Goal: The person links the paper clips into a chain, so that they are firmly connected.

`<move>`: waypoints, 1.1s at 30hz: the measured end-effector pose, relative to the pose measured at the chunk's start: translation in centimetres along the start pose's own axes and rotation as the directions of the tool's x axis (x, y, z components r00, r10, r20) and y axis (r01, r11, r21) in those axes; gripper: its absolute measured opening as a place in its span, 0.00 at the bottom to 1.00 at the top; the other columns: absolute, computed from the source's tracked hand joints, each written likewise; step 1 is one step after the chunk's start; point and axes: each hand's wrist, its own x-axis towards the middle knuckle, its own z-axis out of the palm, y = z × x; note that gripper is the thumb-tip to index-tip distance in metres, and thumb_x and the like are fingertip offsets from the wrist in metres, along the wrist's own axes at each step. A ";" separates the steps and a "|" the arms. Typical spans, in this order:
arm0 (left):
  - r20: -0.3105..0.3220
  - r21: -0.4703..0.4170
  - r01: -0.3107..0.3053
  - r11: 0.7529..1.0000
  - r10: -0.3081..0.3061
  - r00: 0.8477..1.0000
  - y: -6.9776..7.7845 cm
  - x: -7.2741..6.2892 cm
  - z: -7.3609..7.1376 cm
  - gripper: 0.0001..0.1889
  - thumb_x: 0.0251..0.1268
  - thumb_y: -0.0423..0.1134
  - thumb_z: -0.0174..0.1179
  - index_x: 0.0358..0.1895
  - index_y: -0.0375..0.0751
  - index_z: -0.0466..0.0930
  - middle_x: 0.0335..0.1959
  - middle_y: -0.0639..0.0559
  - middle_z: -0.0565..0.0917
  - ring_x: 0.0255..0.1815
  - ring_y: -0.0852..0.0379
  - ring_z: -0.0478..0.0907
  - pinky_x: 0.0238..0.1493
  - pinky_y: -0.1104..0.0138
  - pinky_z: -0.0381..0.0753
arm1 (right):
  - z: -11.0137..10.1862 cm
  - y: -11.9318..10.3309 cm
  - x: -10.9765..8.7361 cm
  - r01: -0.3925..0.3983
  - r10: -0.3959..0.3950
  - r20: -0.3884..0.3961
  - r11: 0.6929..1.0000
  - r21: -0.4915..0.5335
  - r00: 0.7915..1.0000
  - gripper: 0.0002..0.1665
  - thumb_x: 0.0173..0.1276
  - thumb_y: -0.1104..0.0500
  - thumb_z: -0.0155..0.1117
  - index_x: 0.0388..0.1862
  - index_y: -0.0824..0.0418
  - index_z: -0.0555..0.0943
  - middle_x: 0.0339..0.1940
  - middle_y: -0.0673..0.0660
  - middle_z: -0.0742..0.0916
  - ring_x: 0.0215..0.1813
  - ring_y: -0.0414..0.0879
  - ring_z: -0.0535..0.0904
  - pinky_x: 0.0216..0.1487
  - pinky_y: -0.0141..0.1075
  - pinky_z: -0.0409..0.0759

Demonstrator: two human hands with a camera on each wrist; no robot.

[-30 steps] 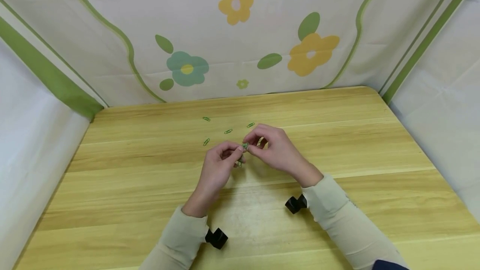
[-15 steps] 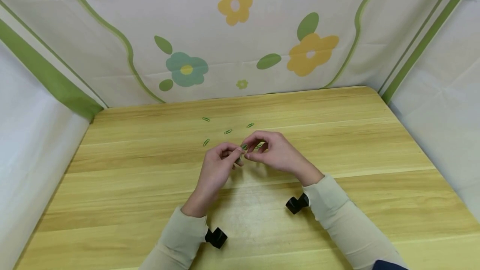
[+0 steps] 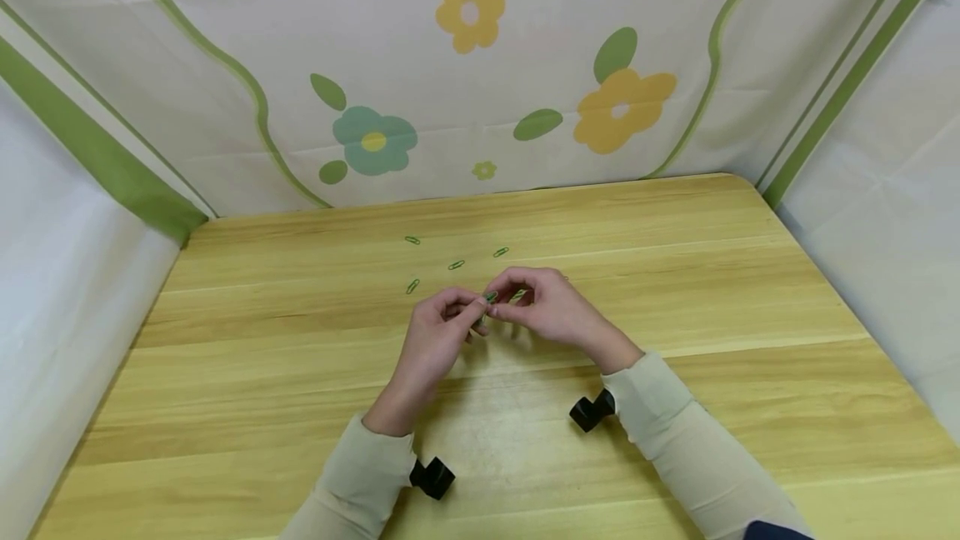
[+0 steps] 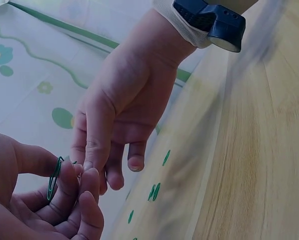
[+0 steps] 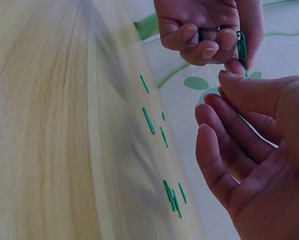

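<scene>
In the head view my left hand (image 3: 442,332) pinches a green paper clip (image 3: 491,297) between thumb and forefinger, above the middle of the table. My right hand (image 3: 551,311) meets it from the other side, thumb and forefinger pinching at its end. From the right wrist, the clip (image 5: 242,49) slants down from the left fingers (image 5: 228,39) to the right thumb (image 5: 249,92). The left wrist view has the clip (image 4: 54,180) beside the left fingertips. Fingers hide part of it, so whether a second clip is joined to it is unclear.
Several loose green paper clips lie on the wooden table (image 3: 300,340), among them one farther back (image 3: 457,264), another clip (image 3: 412,287) to its left and a clip (image 3: 501,252) to its right. A flowered cloth (image 3: 450,82) hangs behind the table.
My right hand has come slightly nearer the body. Its thumb and forefinger parted around half a second ago and have drawn closer at the clip. The left hand has hardly moved.
</scene>
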 end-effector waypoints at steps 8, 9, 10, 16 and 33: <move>-0.013 0.013 0.017 1.000 -0.016 1.000 -0.5 0.1 -0.4 0.08 0.80 0.38 0.64 0.48 0.37 0.88 0.44 0.38 0.89 0.35 0.57 0.85 0.45 0.63 0.83 | -0.4 0.2 -0.1 -0.014 0.013 -0.023 1.000 -0.011 1.000 0.05 0.75 0.57 0.74 0.48 0.53 0.89 0.45 0.52 0.91 0.48 0.47 0.86 0.50 0.42 0.87; -0.017 0.014 0.019 1.000 -0.019 1.000 -0.5 0.1 -0.5 0.08 0.80 0.38 0.63 0.48 0.37 0.88 0.45 0.38 0.89 0.36 0.57 0.84 0.45 0.63 0.83 | -0.4 0.2 -0.1 -0.014 0.013 -0.027 1.000 -0.018 1.000 0.05 0.75 0.57 0.74 0.47 0.53 0.89 0.44 0.52 0.91 0.48 0.47 0.86 0.50 0.42 0.87; -0.019 0.017 0.021 1.000 -0.021 1.000 -0.6 0.1 -0.6 0.08 0.80 0.38 0.63 0.48 0.37 0.88 0.45 0.38 0.90 0.36 0.57 0.84 0.45 0.63 0.83 | -0.5 0.2 -0.1 -0.012 0.011 -0.031 1.000 -0.026 0.999 0.04 0.75 0.57 0.74 0.46 0.53 0.89 0.43 0.52 0.91 0.47 0.47 0.86 0.49 0.42 0.86; -0.037 0.016 0.028 0.999 -0.028 0.999 -0.9 0.1 -1.1 0.10 0.80 0.38 0.63 0.50 0.34 0.88 0.43 0.38 0.90 0.37 0.54 0.84 0.44 0.63 0.83 | -0.6 0.4 -0.2 -0.006 0.005 -0.041 0.999 -0.032 0.999 0.02 0.75 0.56 0.74 0.43 0.52 0.89 0.40 0.51 0.91 0.43 0.48 0.85 0.44 0.39 0.85; -0.074 0.052 0.021 0.998 -0.017 0.997 -1.9 -0.1 -1.7 0.10 0.81 0.40 0.63 0.54 0.39 0.89 0.47 0.43 0.91 0.52 0.46 0.84 0.45 0.64 0.78 | -0.7 0.1 -0.2 0.014 -0.014 -0.080 1.000 -0.005 0.997 0.04 0.77 0.56 0.72 0.45 0.54 0.90 0.39 0.53 0.91 0.42 0.52 0.85 0.42 0.36 0.84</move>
